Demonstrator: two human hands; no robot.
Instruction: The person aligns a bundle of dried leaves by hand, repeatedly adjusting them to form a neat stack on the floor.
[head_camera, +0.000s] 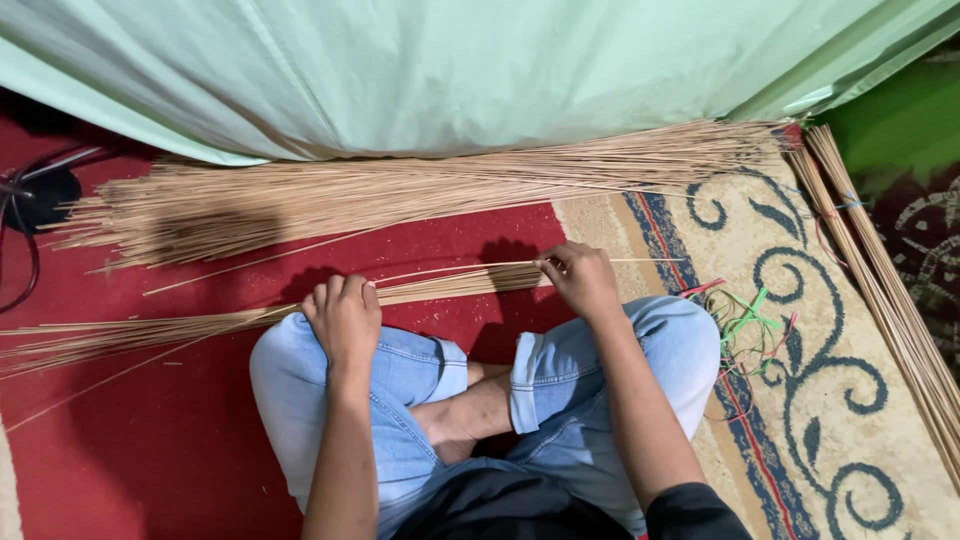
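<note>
A person sits cross-legged on a red rug (180, 470). A bundle (250, 322) of thin sticks lies across the floor just in front of the knees, its long axis running left to right and fanning out toward the left. The left hand (343, 318) is curled shut over the bundle's middle, knuckles up. The right hand (580, 278) sits at the bundle's right end, fingers pinched on a single stick (620, 261) that pokes out rightward. A larger pile (400, 190) lies parallel beyond, against a pale green sheet (450, 70). Coloured ties (745, 325) lie by the right knee.
</note>
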